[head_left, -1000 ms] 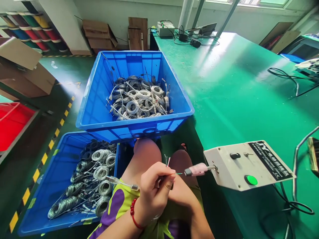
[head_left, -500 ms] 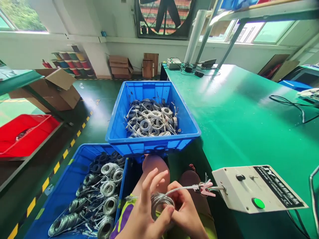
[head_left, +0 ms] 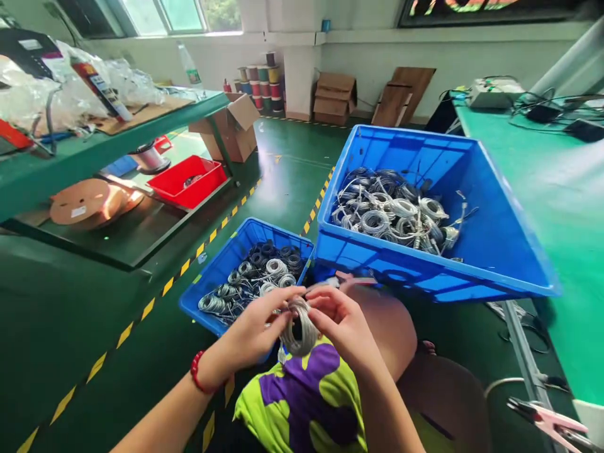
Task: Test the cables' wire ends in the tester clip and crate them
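Note:
A coil of clear-grey cable (head_left: 301, 336) hangs between my two hands above my lap. My left hand (head_left: 257, 327), with a red bead bracelet at the wrist, is closed on the coil's upper left side. Fingers of my right hand (head_left: 343, 319) pinch its upper right side. Just behind the hands is the smaller blue crate (head_left: 191, 301), filled with dark and clear cable coils. The larger blue crate (head_left: 425, 272) stands higher at the right, with a heap of coiled cables (head_left: 377, 211) inside. A pink clip (head_left: 554, 423) is at the lower right, apart from both hands.
A green worktable (head_left: 573, 242) runs along the right, with a metal leg (head_left: 523, 352) beneath. Another green bench (head_left: 155, 119) at left carries plastic bags and a bottle. Below it are a red bin (head_left: 191, 182) and a cable reel (head_left: 78, 204). Striped tape (head_left: 148, 308) crosses the floor.
The view has swung left. The coil and both hands have moved away from the pink clip on the tester, and the cable end is out of that clip. The smaller crate now lies just beyond the hands.

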A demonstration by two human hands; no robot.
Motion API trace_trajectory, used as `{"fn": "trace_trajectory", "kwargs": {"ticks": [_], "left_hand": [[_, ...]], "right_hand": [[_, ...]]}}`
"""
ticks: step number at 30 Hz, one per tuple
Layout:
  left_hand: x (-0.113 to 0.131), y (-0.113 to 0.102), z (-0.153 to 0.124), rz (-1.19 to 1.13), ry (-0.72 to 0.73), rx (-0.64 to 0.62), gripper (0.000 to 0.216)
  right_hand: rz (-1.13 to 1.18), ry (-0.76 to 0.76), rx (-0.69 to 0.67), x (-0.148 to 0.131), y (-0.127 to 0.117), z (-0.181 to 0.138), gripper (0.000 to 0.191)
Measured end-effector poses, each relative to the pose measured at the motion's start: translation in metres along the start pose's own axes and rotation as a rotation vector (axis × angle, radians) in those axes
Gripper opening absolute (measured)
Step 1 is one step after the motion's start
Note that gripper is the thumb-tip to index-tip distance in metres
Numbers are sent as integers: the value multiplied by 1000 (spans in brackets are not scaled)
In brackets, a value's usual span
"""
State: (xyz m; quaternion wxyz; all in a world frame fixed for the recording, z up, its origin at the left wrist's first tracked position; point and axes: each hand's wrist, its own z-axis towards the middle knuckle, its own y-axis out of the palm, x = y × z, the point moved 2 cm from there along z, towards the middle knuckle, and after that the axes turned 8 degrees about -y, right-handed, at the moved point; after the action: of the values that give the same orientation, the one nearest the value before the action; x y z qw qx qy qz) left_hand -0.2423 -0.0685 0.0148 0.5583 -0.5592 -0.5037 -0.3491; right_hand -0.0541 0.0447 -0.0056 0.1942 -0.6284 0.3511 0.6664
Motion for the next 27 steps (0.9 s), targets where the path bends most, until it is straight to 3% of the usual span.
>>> {"fn": "trace_trajectory", "kwargs": {"ticks": [3,6,10,13,18,27], "left_hand": [[-72,-35,0,-292,-248,282,55],[-146,-52,-3,-359,-361,470,51],[-229,-47,-9,-402,-503,685,41],[-274,-35,-11,-424,-587,779,36],[-317,-18,-4,-443,-629,853,38],[-343,-10,1,-335,-621,830,37]], "right_hand": [[-217,23,-98,16,11,23,42],[-397,80,-154,28,16,25,31],[-661,22,-365,30,27,7,22],[-804,-22,-488,30,34,2,23],[-880,15,-443,34,29,10,22],[-719,31,-399,27,31,12,22]]}}
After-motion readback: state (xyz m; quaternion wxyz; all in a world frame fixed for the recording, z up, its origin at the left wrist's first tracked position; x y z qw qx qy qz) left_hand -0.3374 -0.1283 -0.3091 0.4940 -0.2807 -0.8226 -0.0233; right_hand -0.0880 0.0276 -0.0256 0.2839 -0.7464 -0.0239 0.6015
